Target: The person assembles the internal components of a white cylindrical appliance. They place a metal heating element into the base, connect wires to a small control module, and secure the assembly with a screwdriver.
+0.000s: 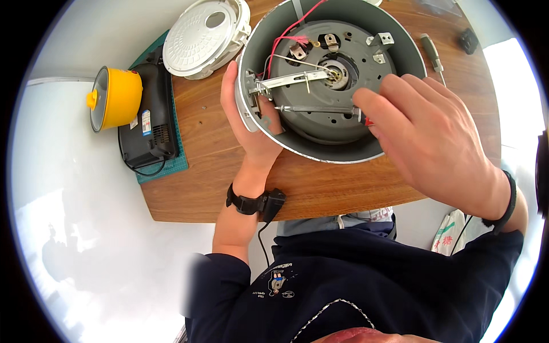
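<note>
A round grey metal rice cooker body (pixel 320 150) lies open on the table, its inner workings facing up. My left hand (pixel 254 140) is closed round its left wall, thumb outside and some fingers showing inside through an opening. My right hand (pixel 432 137) grips a screwdriver (pixel 320 109) with a red handle; the shaft points left across the inside, and the tip is beside the left wall's bracket. Above the shaft runs a pale metal lever (pixel 294 79) toward the centre socket. Red wires (pixel 277 44) hang in from the top left. The screwdriver's handle is mostly hidden in my palm.
A white plastic cover (pixel 197 43) with a round hole lies to the left. Beyond it, a yellow pot-shaped item (pixel 122 97) and a black appliance (pixel 147 106) are on a green mat (pixel 178 150). At the right are another screwdriver (pixel 430 52) and a small black block (pixel 468 41).
</note>
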Demonstrator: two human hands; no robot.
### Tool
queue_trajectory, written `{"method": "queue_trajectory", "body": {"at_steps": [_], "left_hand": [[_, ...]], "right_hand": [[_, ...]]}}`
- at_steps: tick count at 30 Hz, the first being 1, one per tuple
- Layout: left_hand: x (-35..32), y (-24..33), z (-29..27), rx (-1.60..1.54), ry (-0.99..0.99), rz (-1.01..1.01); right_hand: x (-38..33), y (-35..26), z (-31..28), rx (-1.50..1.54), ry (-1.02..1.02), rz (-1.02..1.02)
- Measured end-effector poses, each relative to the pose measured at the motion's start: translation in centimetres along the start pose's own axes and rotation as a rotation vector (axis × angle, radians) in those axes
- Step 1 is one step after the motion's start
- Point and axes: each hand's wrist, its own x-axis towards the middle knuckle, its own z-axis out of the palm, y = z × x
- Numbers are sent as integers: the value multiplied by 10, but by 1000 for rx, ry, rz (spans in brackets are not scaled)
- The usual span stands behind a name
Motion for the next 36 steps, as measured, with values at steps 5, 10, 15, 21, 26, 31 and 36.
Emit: {"method": "queue_trajectory", "body": {"at_steps": [5, 10, 15, 21, 26, 31, 36], "left_hand": [[2, 1, 3, -21, 10, -46], [1, 2, 0, 35, -7, -26], [-4, -6, 2, -62, 13, -78], [4, 3, 4, 18, 14, 15], [1, 5, 2, -14, -11, -93], [3, 5, -1, -26, -37, -76], [3, 6, -2, 19, -52, -70]], "right_hand": [[10, 1, 4, -9, -20, 4], [19, -3, 7, -74, -102, -21], [26, -6, 12, -137, -137, -44], [32, -13, 16, -166, -123, -45], [35, -16, 14, -216, -159, -41], [35, -18, 13, -223, -171, -30], [36, -20, 15, -248, -160, -34]]}}
